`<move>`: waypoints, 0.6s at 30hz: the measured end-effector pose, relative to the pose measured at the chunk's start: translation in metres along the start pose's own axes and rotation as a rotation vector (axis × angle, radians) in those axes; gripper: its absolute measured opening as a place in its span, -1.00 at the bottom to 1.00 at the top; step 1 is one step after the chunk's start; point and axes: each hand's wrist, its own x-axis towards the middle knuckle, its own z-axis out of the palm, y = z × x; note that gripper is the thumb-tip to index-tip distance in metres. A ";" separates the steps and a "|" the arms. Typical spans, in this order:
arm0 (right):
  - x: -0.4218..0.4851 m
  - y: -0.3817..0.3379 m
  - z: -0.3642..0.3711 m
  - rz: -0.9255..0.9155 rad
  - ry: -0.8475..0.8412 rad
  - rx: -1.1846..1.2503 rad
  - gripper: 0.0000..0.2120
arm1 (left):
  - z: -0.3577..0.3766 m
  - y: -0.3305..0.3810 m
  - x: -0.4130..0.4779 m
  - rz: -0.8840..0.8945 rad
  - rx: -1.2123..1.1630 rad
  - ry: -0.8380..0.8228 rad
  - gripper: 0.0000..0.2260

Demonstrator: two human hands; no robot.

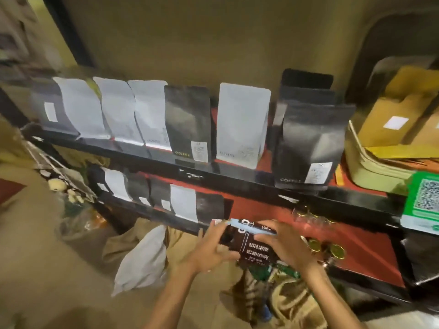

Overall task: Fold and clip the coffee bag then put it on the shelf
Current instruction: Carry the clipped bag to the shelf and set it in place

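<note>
Dark glossy bag (255, 245) w/ white print sits upright betw. both hands, just in front of lower shelf (344, 236). Pale blue clip (251, 227) runs lengthwise along its folded top. Left hand (211, 250) cups left side; right hand (282, 245) pinches clip's right end. Red shelf surface lies beyond, to the right.

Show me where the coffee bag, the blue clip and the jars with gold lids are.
coffee bag (255, 249): head view, on its dark printed front.
blue clip (251, 228): head view, on the middle of the bar along the bag's top.
gold-lidded jars (336, 251): head view, on one lid, lower shelf.
</note>
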 end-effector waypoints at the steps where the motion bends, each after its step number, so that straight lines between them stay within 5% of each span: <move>1: 0.015 0.001 0.004 0.035 0.004 -0.016 -0.65 | -0.015 -0.011 0.014 -0.005 0.064 0.008 -0.39; 7: 0.091 0.018 0.029 0.145 0.139 -0.071 -0.64 | -0.084 -0.070 0.105 0.107 0.366 0.224 -0.58; 14: 0.136 0.045 0.064 0.174 0.188 -0.120 -0.63 | -0.098 -0.110 0.189 0.241 0.653 -0.024 -0.52; 18: 0.144 0.059 0.086 0.199 0.141 -0.113 -0.61 | -0.094 -0.118 0.211 0.261 0.743 -0.063 -0.67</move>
